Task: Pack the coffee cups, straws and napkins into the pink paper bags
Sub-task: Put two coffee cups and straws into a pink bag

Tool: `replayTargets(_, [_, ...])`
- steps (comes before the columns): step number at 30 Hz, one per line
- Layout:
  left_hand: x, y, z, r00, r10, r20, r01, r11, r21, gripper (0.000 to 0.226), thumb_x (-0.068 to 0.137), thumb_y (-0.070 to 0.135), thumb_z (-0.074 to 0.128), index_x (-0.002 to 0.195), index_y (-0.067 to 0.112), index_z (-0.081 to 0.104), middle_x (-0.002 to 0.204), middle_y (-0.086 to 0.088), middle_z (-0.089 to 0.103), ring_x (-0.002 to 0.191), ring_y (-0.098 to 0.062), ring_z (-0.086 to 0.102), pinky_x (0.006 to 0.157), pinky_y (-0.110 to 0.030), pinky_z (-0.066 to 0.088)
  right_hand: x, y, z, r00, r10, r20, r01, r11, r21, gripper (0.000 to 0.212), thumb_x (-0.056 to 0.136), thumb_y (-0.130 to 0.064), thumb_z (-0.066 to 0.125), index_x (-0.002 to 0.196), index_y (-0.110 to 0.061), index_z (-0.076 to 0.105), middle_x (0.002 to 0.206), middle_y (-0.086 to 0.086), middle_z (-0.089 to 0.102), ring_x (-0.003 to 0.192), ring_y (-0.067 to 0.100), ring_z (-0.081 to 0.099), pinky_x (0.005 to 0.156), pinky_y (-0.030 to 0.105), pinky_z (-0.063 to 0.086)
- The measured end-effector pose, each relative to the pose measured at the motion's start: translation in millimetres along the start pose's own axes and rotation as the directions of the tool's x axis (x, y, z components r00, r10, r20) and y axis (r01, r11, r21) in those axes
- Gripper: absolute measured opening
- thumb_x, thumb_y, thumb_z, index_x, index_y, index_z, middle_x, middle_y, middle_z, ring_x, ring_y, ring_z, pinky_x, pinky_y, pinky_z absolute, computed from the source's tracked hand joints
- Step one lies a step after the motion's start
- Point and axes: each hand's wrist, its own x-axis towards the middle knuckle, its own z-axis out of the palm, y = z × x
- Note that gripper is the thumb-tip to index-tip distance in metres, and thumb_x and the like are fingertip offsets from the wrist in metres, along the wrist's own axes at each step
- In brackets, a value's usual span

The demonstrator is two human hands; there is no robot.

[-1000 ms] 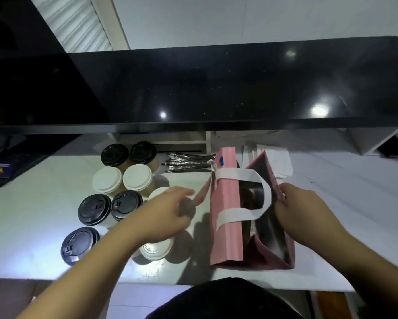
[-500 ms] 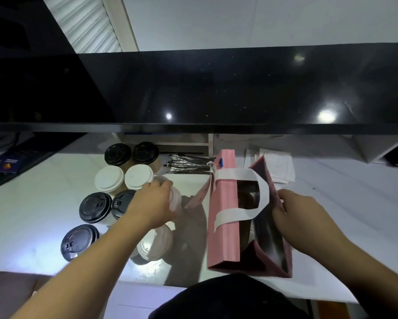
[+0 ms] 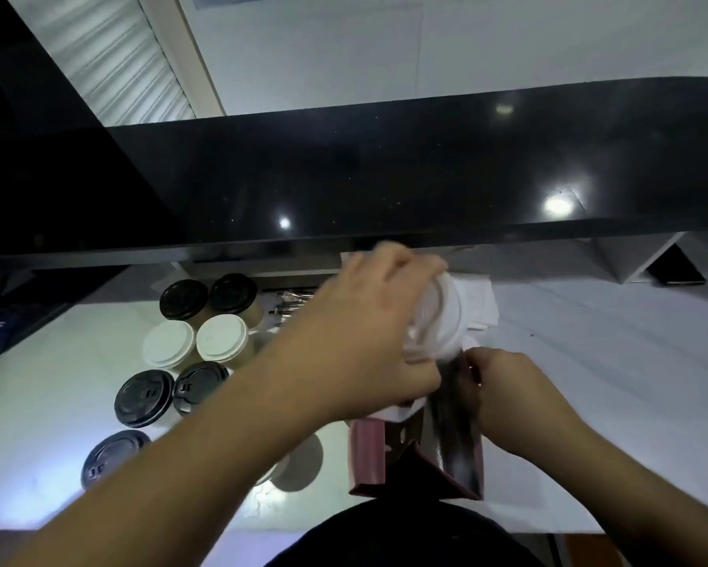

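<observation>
**Glossy black ledge over a white counter**

A white counter [image 3: 589, 362] spreads below, brightly lit near its left front corner. Above its far edge runs a glossy black raised ledge [image 3: 385, 178], catching two round ceiling-light reflections. Beyond it, a pale wall [image 3: 426, 47], and slatted white blinds [image 3: 110, 63] at upper left.

A: Obstacles, left? 
B: Cluster of lidded paper coffee cups [image 3: 205, 337]; low black glossy shelf [image 3: 385, 178] overhead.

A: Free room? 
B: White countertop [image 3: 610, 362], right of pink paper bag [image 3: 368, 456].
</observation>
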Motion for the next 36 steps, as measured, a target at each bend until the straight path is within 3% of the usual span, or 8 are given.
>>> replayTargets(4, [18.9, -7.4, 42.3, 0.985, 0.007, 0.175, -0.035, 0.987, 0.158, 0.090, 0.076, 0.054, 0.075, 0.153, 0.034, 0.035, 0.141, 0.004, 0.044, 0.127, -0.021, 0.045, 0.099, -0.033, 0.044, 1.6, 8.2, -3.7, 0.999, 0.050, 0.013, -0.050, 0.999, 0.011, 0.039, 0.102, -0.035, 0.041, 0.069, -0.021, 0.056, 0.062, -0.004, 0.062, 0.057, 0.015, 0.058, 0.047, 0.029, 0.035])
replayTargets(8, [34.7, -13.3, 75.3, 0.954, -0.011, 0.300, -0.065, 0.969, 0.240, 0.070, 0.084, 0.052, 0.075, 0.142, 0.026, 0.048, 0.134, -0.001, 0.055, 0.118, -0.025, 0.058, 0.095, -0.046, 0.055, 1.6, 10.3, -3.6, 0.998, 0.054, 0.019, -0.054, 0.998, 0.018, 0.038, 0.103, -0.032, 0.042, 0.070, -0.017, 0.055, 0.063, -0.001, 0.060, 0.058, 0.018, 0.057, 0.048, 0.030, 0.034])
replayTargets(13, [50.9, -18.6, 108.8, 0.943, -0.056, 0.328, -0.052, 0.949, 0.312, 0.056, 0.089, 0.029, 0.074, 0.139, 0.018, 0.050, 0.132, -0.009, 0.058, 0.113, -0.030, 0.061, 0.092, -0.042, 0.055, 2.1, 11.6, -3.7, 0.998, 0.061, 0.029, -0.062, 0.998, 0.026, 0.034, 0.103, -0.030, 0.042, 0.075, -0.018, 0.058, 0.068, 0.000, 0.062, 0.061, 0.018, 0.058, 0.050, 0.029, 0.038])
replayTargets(17, [59.4, -29.8, 127.3, 0.927, -0.131, 0.350, 0.026, 0.957, 0.289, 0.059, 0.088, 0.025, 0.075, 0.140, 0.013, 0.049, 0.133, -0.012, 0.056, 0.115, -0.034, 0.062, 0.082, -0.041, 0.050, 1.8, 14.3, -5.3, 0.999, 0.044, 0.009, -0.044, 0.999, 0.000, 0.032, 0.101, -0.027, 0.043, 0.072, -0.018, 0.054, 0.068, 0.000, 0.060, 0.061, 0.019, 0.056, 0.049, 0.031, 0.034])
replayTargets(19, [62.2, -32.9, 135.2, 0.913, -0.148, 0.381, 0.046, 0.963, 0.265, 0.063, 0.088, 0.026, 0.074, 0.144, 0.012, 0.046, 0.135, -0.014, 0.055, 0.116, -0.035, 0.062, 0.089, -0.044, 0.053, 1.5, 14.2, -5.1, 0.999, 0.035, 0.002, -0.035, 0.999, -0.008, 0.031, 0.101, -0.027, 0.043, 0.072, -0.018, 0.052, 0.070, 0.001, 0.059, 0.062, 0.019, 0.054, 0.048, 0.030, 0.031])
replayTargets(24, [72.8, -31.9, 142.9, 0.901, -0.191, 0.389, 0.098, 0.965, 0.245, 0.056, 0.093, 0.026, 0.068, 0.143, 0.011, 0.048, 0.135, -0.017, 0.056, 0.112, -0.038, 0.063, 0.094, -0.048, 0.057, 2.4, 12.9, -6.1, 0.999, 0.039, 0.013, -0.039, 0.999, 0.002, 0.029, 0.101, -0.026, 0.042, 0.080, -0.016, 0.058, 0.074, 0.003, 0.063, 0.068, 0.023, 0.060, 0.059, 0.038, 0.049])
replayTargets(29, [72.6, -28.0, 146.6, 0.899, -0.220, 0.379, 0.136, 0.962, 0.236, 0.058, 0.093, 0.025, 0.070, 0.144, 0.010, 0.046, 0.137, -0.017, 0.054, 0.116, -0.037, 0.062, 0.096, -0.049, 0.056, 1.2, 13.2, -6.4, 1.000, 0.021, -0.002, -0.021, 1.000, 0.010, 0.029, 0.100, -0.025, 0.043, 0.074, -0.016, 0.052, 0.071, 0.003, 0.060, 0.066, 0.024, 0.057, 0.052, 0.035, 0.037])
replayTargets(36, [67.8, -26.7, 151.7, 0.875, -0.273, 0.401, 0.177, 0.949, 0.262, 0.060, 0.092, 0.022, 0.069, 0.145, 0.009, 0.044, 0.135, -0.017, 0.055, 0.115, -0.040, 0.063, 0.095, -0.050, 0.056, 3.6, 13.2, -4.9, 1.000, 0.024, 0.001, -0.024, 1.000, 0.016, 0.030, 0.101, -0.026, 0.044, 0.071, -0.020, 0.048, 0.069, 0.000, 0.058, 0.063, 0.018, 0.053, 0.048, 0.030, 0.030])
